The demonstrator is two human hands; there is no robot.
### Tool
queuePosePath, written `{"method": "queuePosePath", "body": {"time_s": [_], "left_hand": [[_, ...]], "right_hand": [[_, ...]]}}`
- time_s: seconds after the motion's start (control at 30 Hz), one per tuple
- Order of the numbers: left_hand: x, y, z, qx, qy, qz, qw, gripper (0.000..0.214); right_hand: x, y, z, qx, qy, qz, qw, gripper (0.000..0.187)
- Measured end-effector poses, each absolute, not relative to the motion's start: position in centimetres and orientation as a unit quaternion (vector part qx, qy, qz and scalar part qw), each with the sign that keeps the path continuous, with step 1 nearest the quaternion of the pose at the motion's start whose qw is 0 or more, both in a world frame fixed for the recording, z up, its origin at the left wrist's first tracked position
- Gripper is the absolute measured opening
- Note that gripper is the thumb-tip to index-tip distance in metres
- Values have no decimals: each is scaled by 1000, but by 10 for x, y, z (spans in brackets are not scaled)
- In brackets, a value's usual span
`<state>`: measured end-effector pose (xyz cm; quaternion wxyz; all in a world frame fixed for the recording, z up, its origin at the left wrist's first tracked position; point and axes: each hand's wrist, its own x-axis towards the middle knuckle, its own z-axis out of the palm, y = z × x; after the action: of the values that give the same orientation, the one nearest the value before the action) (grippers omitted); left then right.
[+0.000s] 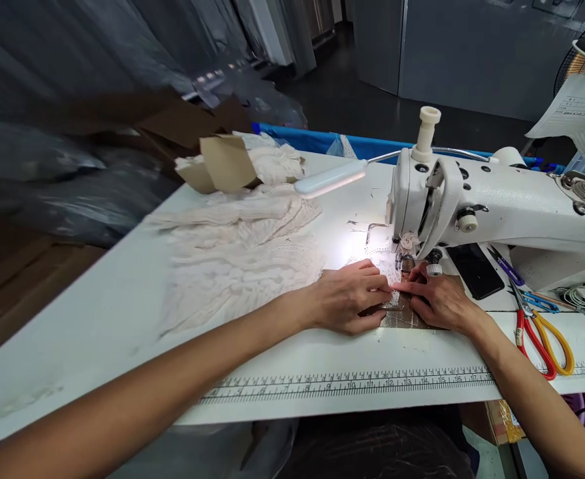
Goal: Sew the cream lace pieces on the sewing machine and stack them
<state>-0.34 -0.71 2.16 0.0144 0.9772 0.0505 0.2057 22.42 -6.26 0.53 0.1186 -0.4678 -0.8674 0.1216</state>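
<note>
A strip of white lace fabric [393, 293] runs under the needle area of a white sewing machine [512, 206], lit by a lamp. My left hand [355, 296] rests left of the presser foot [406, 263], fingers curled and closed on the lace's edge. From the other side my right hand [434, 296] bears on the lace, its index finger pointing left and its thumb bent beneath. The two hands' fingertips nearly meet in front of the foot. Beneath them lies a brown, taped plate [412, 318]; the fingers partly hide the lace.
Cream lace garments [242, 253] are heaped at left near a cardboard piece [227, 163]. A lamp arm [332, 178] extends over the table. At right are a black phone [476, 271], red-and-yellow scissors [539, 336] and purple snips [506, 266]. A printed ruler [352, 386] follows the front edge.
</note>
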Motion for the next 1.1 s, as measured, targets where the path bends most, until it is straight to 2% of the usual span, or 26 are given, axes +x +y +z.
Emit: {"method": "queuePosePath", "body": {"time_s": [0.5, 0.73, 0.93, 1.1], "left_hand": [[-9, 5, 10, 973, 83, 208, 53, 23], [-9, 4, 11, 976, 105, 190, 20, 26], [-10, 4, 10, 977, 117, 177, -4, 27], [-9, 6, 11, 977, 133, 164, 19, 28]], "right_hand": [[205, -64, 14, -548, -835, 48, 33, 43], [211, -70, 10, -517, -852, 54, 63, 42], [211, -71, 7, -521, -850, 52, 53, 43], [208, -71, 4, -537, -839, 59, 63, 45]]}}
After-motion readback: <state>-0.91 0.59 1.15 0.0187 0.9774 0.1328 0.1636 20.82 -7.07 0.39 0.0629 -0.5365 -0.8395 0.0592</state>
